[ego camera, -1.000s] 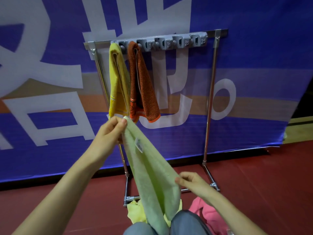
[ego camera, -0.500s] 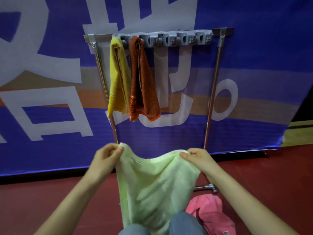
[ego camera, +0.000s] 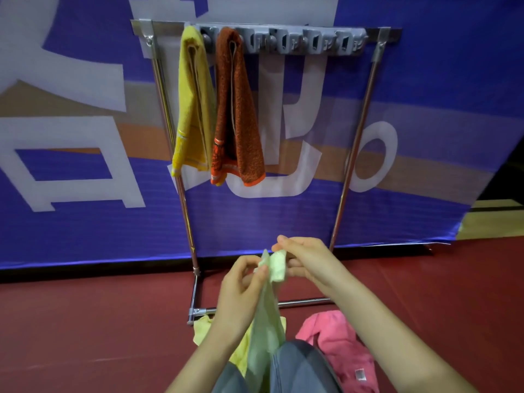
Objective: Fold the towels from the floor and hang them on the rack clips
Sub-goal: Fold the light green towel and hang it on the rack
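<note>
head view puts us low in front of the rack (ego camera: pixel 355 143), a chrome frame standing on the dark red floor (ego camera: pixel 85 330) against a blue and white banner (ego camera: pixel 71 217). our left hand (ego camera: pixel 241 290) and right hand (ego camera: pixel 307 260) meet in the middle of the picture, both pinching the top of the pale green towel (ego camera: pixel 268 316). the left thumb and fingers close on one upper edge, and the right fingers fold around the bunched corner just beside it, so the two hands nearly touch. from there the green towel hangs straight down in a narrow doubled strip and drops between our knees (ego camera: pixel 300 367), which are in grey trousers. a row of grey clips (ego camera: pixel 295 41) runs along the rack's top bar. the yellow towel (ego camera: pixel 192 100) hangs folded from the clip nearest the left post, and the rust orange towel (ego camera: pixel 236 109) hangs folded from the next clip, the two touching along their sides. the clips to the right of these hold nothing. on the floor by the rack's base bar lie a light yellow towel (ego camera: pixel 202 330), partly behind our left wrist, and a crumpled pink towel (ego camera: pixel 337 341) to the right of our knee, under our right forearm.
</note>
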